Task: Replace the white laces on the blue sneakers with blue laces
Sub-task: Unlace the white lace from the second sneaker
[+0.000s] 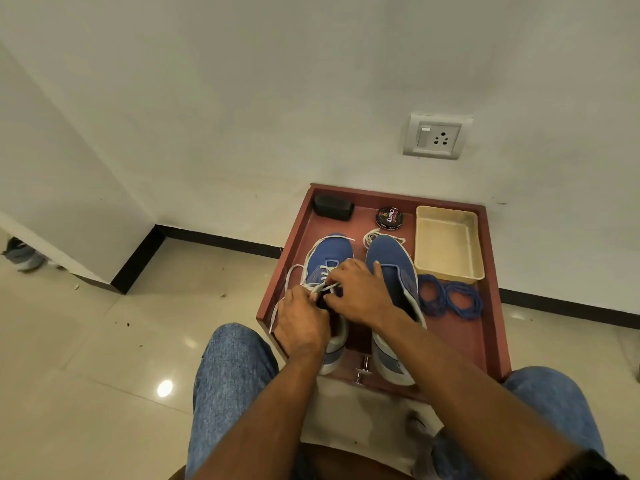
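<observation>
On tray (491,271), sneakers (394,268) toes wallward (lengthwise).

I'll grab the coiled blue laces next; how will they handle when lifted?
The blue laces lie in loose coils on the tray, so they are probably floppy and light. Lifted by one strand, the coils would likely unwind and dangle, perhaps tangling.

White wall (311,81), glossy tiled floor (104,375)
</observation>
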